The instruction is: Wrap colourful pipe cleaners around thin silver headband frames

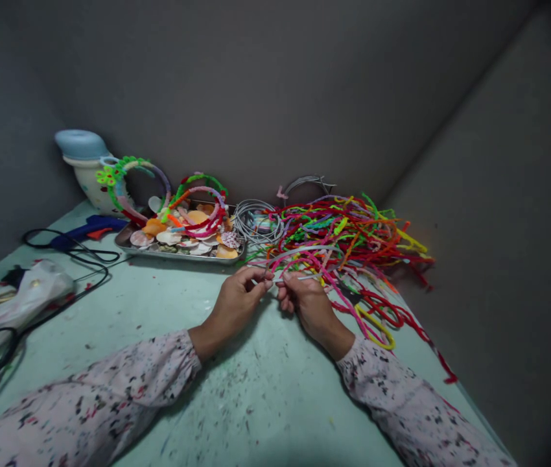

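Note:
My left hand (241,295) is closed, thumb and forefinger pinching the near side of a thin grey-white wire hoop (307,249). Beside it, a small gap apart, my right hand (307,301) pinches the same hoop, where a pale strand (308,277) shows past the fingers. Whether that strand is bare wire or a wrapped pipe cleaner, I cannot tell. The hoop's far arc lies in front of a big tangled heap of coloured pipe cleaners (348,227). Just beyond my left hand rests a coil of grey wire (258,222).
A metal tray (183,259) holds seashells, with colourful wrapped hoops (202,188) on top. Behind it stands a blue-lidded container (81,146). To the left are a blue glue gun (78,232), a black cord (93,285) and a plastic bag (37,285). Walls border the table.

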`<action>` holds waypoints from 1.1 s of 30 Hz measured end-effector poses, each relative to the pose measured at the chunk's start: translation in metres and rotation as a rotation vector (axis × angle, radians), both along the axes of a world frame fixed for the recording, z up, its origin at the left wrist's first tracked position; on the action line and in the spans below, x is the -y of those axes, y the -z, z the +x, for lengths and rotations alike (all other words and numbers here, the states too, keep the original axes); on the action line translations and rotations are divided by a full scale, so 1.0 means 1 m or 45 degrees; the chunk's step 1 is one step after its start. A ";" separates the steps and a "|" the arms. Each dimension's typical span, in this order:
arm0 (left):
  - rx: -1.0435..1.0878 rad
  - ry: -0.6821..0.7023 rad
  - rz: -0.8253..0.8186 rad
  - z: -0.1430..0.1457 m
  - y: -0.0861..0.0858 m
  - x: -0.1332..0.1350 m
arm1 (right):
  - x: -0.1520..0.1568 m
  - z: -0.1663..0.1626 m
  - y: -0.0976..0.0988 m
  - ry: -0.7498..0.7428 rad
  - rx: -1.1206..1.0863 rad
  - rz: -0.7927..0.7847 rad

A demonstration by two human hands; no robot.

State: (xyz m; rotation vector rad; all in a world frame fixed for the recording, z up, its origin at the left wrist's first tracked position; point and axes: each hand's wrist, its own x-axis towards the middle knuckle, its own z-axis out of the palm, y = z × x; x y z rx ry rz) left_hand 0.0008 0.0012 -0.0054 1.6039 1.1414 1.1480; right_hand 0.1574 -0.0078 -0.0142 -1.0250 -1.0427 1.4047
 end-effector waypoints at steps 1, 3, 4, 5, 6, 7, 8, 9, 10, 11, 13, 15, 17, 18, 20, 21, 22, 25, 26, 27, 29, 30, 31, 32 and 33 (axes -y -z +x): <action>0.007 -0.001 -0.011 0.000 0.000 0.000 | 0.000 0.000 0.000 -0.001 0.005 0.006; 0.023 -0.001 -0.018 0.000 0.000 0.000 | 0.001 0.000 0.000 -0.005 0.013 0.016; 0.033 -0.001 -0.017 0.000 0.000 0.000 | 0.001 0.000 0.000 -0.009 0.014 0.018; 0.043 0.001 -0.016 0.000 0.000 0.000 | 0.001 0.000 0.000 -0.011 0.014 0.020; 0.050 0.002 -0.019 0.000 0.000 0.001 | 0.001 0.000 0.000 -0.012 0.015 0.021; 0.052 0.003 -0.024 0.000 0.000 0.001 | 0.001 0.000 0.000 -0.013 0.016 0.023; 0.052 0.004 -0.034 0.000 0.001 0.001 | 0.001 0.001 0.000 -0.014 0.017 0.025; 0.048 0.001 -0.044 0.000 0.001 0.001 | 0.001 0.001 0.000 -0.015 0.017 0.027; 0.043 0.001 -0.054 0.000 0.001 0.001 | 0.001 0.001 0.001 -0.018 0.014 0.029; 0.039 0.001 -0.064 0.000 0.001 0.001 | 0.001 0.001 0.001 -0.022 0.012 0.030; 0.035 0.002 -0.073 0.000 0.000 0.001 | 0.001 0.001 0.001 -0.028 0.010 0.036; 0.044 0.004 -0.077 0.000 -0.001 0.002 | 0.001 0.002 0.001 -0.024 0.020 0.041; 0.064 0.001 -0.077 0.000 -0.002 0.002 | 0.001 0.001 0.001 -0.015 0.030 0.040; 0.071 0.001 -0.082 0.001 -0.002 0.002 | 0.001 0.002 0.001 -0.012 0.033 0.039; 0.081 0.004 -0.095 0.001 -0.003 0.002 | 0.001 0.002 0.001 -0.016 0.037 0.036; 0.084 0.007 -0.101 0.001 -0.003 0.002 | 0.001 0.002 0.002 -0.020 0.038 0.034; 0.086 0.009 -0.107 0.001 -0.003 0.002 | 0.001 0.002 0.002 -0.022 0.037 0.032; 0.089 0.017 -0.105 0.001 -0.002 0.002 | 0.001 0.001 0.001 -0.011 0.030 0.023; 0.083 0.021 -0.099 0.001 -0.002 0.002 | 0.001 0.001 0.001 -0.006 0.032 0.019; 0.074 0.024 -0.088 0.001 -0.001 0.002 | 0.001 0.001 0.001 -0.004 0.034 0.016; 0.044 0.019 -0.057 0.000 0.000 0.002 | 0.000 0.000 0.001 -0.001 0.043 0.007; 0.028 0.011 -0.036 0.000 0.001 0.002 | 0.000 0.000 0.000 0.000 0.047 0.002; 0.011 0.000 -0.013 0.000 0.002 0.001 | 0.000 0.000 0.000 0.000 0.052 -0.001; -0.007 -0.010 0.011 -0.001 0.002 0.001 | 0.000 0.000 0.000 0.001 0.059 -0.002; -0.025 -0.021 0.036 -0.001 0.003 0.001 | 0.000 0.000 0.000 -0.001 0.066 -0.003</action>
